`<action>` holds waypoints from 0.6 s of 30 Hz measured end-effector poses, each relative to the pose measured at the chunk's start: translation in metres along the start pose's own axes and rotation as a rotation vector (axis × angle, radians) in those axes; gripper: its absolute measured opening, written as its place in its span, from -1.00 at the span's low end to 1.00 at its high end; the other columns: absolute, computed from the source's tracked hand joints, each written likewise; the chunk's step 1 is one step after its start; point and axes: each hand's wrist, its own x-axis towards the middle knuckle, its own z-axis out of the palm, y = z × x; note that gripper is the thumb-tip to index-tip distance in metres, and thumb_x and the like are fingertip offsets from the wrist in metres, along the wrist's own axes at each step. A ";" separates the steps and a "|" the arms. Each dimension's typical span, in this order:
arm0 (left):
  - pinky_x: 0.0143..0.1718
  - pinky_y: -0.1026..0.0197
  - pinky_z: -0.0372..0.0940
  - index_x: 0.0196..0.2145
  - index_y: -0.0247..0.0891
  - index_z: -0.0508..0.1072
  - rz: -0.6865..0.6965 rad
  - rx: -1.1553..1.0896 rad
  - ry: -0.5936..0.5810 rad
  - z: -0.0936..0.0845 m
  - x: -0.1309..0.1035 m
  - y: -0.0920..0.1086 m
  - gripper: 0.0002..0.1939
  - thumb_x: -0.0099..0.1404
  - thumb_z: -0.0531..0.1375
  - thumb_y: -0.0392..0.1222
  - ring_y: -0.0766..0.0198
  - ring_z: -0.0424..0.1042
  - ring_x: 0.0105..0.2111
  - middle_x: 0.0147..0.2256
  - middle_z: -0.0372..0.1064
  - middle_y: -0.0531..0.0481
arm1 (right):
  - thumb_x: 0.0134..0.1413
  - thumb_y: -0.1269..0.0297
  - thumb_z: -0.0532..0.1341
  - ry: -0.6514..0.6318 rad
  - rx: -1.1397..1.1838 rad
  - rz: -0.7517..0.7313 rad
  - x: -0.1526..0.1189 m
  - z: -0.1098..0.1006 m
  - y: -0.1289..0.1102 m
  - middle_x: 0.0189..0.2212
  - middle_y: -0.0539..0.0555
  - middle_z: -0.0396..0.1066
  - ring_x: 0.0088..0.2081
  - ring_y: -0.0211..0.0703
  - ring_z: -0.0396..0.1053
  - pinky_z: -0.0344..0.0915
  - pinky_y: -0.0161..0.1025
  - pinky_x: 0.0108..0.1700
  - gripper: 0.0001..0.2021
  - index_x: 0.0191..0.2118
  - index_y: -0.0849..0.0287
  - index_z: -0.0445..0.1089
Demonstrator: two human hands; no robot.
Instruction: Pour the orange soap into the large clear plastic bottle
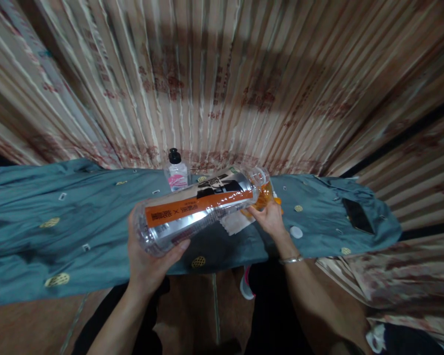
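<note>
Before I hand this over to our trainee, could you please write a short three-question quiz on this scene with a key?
1. Multiple choice: which hand supports the base end of the large bottle?
A) the right one
B) the left one
C) neither
2. True or false: the small black-capped bottle stands upright.
3. Fill in: as the picture shows it, the dark phone lies to the ____ of the white round piece.

Key:
1. B: the left hand is around the base end.
2. True.
3. right
</note>
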 end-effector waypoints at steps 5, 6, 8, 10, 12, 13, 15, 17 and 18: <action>0.38 -0.48 0.43 0.21 -0.04 0.49 -0.104 -0.064 0.027 -0.001 0.001 0.004 -0.01 -0.16 0.66 0.16 -0.35 0.60 0.20 0.16 0.58 -0.21 | 0.06 -0.55 0.31 0.000 0.023 -0.008 -0.002 0.002 -0.001 -0.05 0.42 0.72 0.01 0.42 0.71 0.63 0.21 0.07 -0.11 0.10 0.25 0.56; 0.38 -0.48 0.43 0.19 -0.06 0.50 -0.113 -0.061 0.025 -0.002 0.001 0.005 -0.02 -0.17 0.66 0.16 -0.36 0.60 0.20 0.15 0.59 -0.21 | 0.06 -0.56 0.30 -0.002 0.025 -0.011 -0.002 0.003 -0.001 -0.04 0.43 0.72 0.02 0.43 0.71 0.63 0.21 0.08 -0.10 0.12 0.26 0.56; 0.37 -0.48 0.43 0.18 -0.08 0.51 -0.112 -0.056 0.036 -0.004 0.002 0.005 -0.02 -0.19 0.66 0.18 -0.36 0.61 0.18 0.13 0.59 -0.21 | 0.07 -0.58 0.30 0.002 0.031 -0.023 -0.003 0.004 -0.001 0.00 0.45 0.71 0.05 0.45 0.70 0.61 0.24 0.11 -0.05 0.16 0.28 0.55; 0.39 -0.48 0.41 0.19 -0.09 0.51 -0.111 -0.045 0.023 -0.006 0.002 0.005 -0.01 -0.19 0.67 0.17 -0.37 0.60 0.20 0.15 0.59 -0.22 | 0.07 -0.58 0.31 0.019 0.035 -0.034 -0.003 0.006 0.001 0.07 0.47 0.69 0.11 0.47 0.67 0.59 0.29 0.16 0.00 0.24 0.29 0.51; 0.44 -0.46 0.36 0.20 -0.12 0.50 -0.116 -0.043 0.018 -0.007 0.001 0.004 -0.01 -0.16 0.67 0.17 -0.37 0.57 0.25 0.18 0.57 -0.23 | 0.05 -0.58 0.33 0.044 0.039 -0.041 -0.004 0.008 0.004 0.16 0.47 0.65 0.17 0.49 0.64 0.55 0.34 0.21 0.06 0.34 0.29 0.44; 0.45 -0.45 0.35 0.21 -0.13 0.50 -0.117 -0.045 0.025 -0.007 0.000 0.004 0.00 -0.14 0.67 0.18 -0.35 0.57 0.25 0.19 0.57 -0.23 | 0.04 -0.58 0.34 0.052 0.041 -0.045 -0.004 0.009 0.005 0.19 0.47 0.63 0.19 0.50 0.62 0.54 0.36 0.23 0.08 0.38 0.28 0.40; 0.43 -0.44 0.37 0.25 -0.14 0.48 -0.119 -0.063 0.045 -0.005 -0.002 0.004 0.02 -0.11 0.66 0.22 -0.32 0.58 0.23 0.18 0.57 -0.24 | 0.04 -0.55 0.37 0.050 0.051 -0.055 -0.005 0.009 0.007 0.21 0.46 0.62 0.21 0.51 0.61 0.53 0.38 0.23 0.08 0.41 0.26 0.37; 0.42 -0.43 0.39 0.29 -0.14 0.46 -0.130 -0.081 0.047 -0.003 -0.004 0.005 0.05 -0.09 0.66 0.22 -0.27 0.60 0.20 0.18 0.57 -0.24 | 0.07 -0.50 0.40 0.028 0.071 -0.067 -0.005 0.009 0.007 0.18 0.42 0.64 0.19 0.49 0.63 0.55 0.36 0.22 0.01 0.39 0.22 0.41; 0.42 -0.41 0.40 0.30 -0.13 0.46 -0.141 -0.087 0.040 -0.003 -0.004 0.006 0.05 -0.08 0.67 0.20 -0.25 0.59 0.20 0.19 0.57 -0.24 | 0.09 -0.46 0.41 0.013 0.082 -0.071 -0.005 0.008 0.008 0.16 0.40 0.66 0.17 0.47 0.64 0.56 0.33 0.20 -0.04 0.37 0.20 0.43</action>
